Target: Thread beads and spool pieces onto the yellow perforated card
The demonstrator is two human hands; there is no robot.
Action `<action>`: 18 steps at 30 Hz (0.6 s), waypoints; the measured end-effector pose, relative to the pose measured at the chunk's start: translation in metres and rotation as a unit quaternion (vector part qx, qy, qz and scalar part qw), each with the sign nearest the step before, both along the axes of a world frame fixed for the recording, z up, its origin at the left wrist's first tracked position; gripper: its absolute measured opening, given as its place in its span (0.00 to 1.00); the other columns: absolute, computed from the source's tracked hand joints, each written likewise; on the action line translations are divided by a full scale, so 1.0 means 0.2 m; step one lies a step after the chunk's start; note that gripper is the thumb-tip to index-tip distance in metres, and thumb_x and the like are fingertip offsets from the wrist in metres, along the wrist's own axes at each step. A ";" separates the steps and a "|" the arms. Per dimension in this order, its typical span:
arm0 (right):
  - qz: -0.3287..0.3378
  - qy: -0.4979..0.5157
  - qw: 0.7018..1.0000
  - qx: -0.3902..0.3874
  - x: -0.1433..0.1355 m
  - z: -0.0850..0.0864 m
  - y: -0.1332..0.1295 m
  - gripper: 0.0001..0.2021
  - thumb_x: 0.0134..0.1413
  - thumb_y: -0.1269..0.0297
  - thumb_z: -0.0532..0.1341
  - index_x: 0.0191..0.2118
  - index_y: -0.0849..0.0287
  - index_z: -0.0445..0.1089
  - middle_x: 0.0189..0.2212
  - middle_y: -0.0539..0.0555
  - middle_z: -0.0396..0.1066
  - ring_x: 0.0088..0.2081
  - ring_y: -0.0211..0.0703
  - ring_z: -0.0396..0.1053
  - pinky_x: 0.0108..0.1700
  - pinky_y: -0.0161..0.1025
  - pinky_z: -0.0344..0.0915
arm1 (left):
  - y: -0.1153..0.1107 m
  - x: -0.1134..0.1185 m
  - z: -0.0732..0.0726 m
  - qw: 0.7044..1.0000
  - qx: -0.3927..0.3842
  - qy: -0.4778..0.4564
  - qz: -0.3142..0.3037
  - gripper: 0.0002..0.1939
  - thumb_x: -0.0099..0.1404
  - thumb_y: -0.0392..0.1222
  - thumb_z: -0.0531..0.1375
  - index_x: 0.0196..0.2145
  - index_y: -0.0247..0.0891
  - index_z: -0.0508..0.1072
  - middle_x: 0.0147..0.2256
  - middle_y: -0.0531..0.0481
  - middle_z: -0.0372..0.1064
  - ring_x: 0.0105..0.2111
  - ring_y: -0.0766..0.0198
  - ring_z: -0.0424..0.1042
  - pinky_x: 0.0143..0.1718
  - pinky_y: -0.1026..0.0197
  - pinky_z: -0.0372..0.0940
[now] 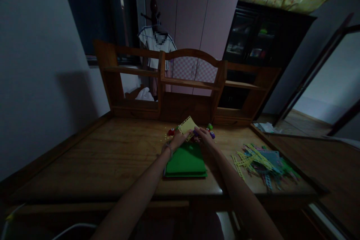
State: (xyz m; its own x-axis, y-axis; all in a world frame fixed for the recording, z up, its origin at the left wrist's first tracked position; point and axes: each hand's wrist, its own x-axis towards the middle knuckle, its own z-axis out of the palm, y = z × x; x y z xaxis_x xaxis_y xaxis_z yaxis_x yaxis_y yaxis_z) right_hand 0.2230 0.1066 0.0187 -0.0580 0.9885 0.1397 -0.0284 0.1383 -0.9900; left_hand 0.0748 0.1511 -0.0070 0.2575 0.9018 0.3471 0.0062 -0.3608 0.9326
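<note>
My left hand (179, 139) is closed on a small yellow sheet of paper (186, 124), which is tilted up and has a row of holes along its edges. At the sheet's right edge, my right hand (204, 135) is closed around a small purple craft punch (195, 132), partly hidden by the fingers. Below the hands lies a stack of green foam or paper sheets (185, 162). A red punch (171, 132) sits left of the sheet. Beyond my right hand are a green punch (209, 126) and another purple punch (212, 135). Tiny yellow paper bits are scattered around them.
A heap of cut, perforated paper strips (258, 161) in yellow, green and blue lies on the right of the wooden desk (118, 153). A wooden shelf unit (191, 82) stands along the desk's back edge. A wall (42, 82) borders the left side.
</note>
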 end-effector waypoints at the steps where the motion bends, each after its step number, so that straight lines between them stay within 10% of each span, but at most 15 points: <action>1: -0.003 -0.003 1.000 0.003 0.00 0.00 0.00 0.19 0.45 0.45 0.59 0.33 0.58 0.66 0.19 0.47 0.63 0.17 0.33 0.57 0.17 0.31 0.52 | 0.00 0.00 0.00 1.000 -0.003 0.001 0.003 0.20 0.57 0.48 0.58 0.43 0.34 0.72 0.45 0.44 0.70 0.46 0.57 0.69 0.51 0.56 0.62; 18: 0.014 0.001 1.000 0.006 0.00 0.03 -0.01 0.18 0.45 0.45 0.59 0.30 0.57 0.66 0.21 0.48 0.65 0.18 0.33 0.58 0.19 0.32 0.51 | -0.04 0.00 0.04 0.999 -0.008 -0.038 -0.031 0.20 0.55 0.46 0.61 0.44 0.32 0.71 0.47 0.42 0.68 0.47 0.57 0.68 0.52 0.55 0.62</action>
